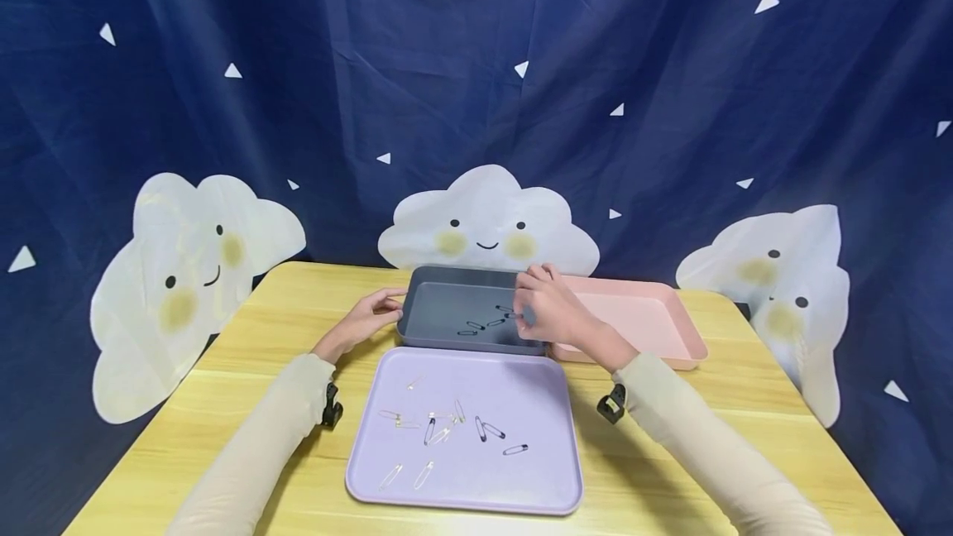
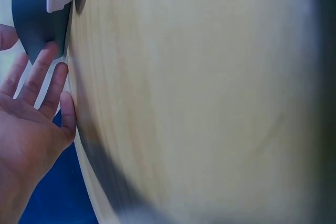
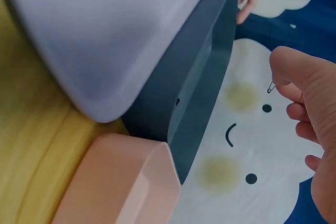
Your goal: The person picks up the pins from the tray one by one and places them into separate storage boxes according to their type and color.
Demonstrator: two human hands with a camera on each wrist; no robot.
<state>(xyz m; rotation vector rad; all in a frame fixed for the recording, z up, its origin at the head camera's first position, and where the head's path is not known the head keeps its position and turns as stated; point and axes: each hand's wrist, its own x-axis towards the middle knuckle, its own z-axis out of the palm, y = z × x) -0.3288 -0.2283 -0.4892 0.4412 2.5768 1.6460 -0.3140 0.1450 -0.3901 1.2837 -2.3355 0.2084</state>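
Observation:
Pinched between thumb and index finger of my right hand (image 1: 549,308) is a small dark safety pin (image 3: 271,87), held above the right end of the dark grey tray (image 1: 439,298). Several black safety pins (image 1: 466,332) lie on that tray's floor. My left hand (image 1: 366,319) is at the tray's left end, its fairly straight fingers touching the outer wall in the left wrist view. Nearer to me, the lilac tray (image 1: 521,499) bears several gold safety pins (image 1: 423,475) on its left and middle, with a few black safety pins (image 1: 515,450) among and right of them.
A pink tray (image 1: 688,337) stands right beside the grey one, behind my right forearm. All three trays sit on a light wooden table (image 1: 246,354). Behind the table hangs a dark blue curtain (image 1: 447,106) with white clouds and triangles.

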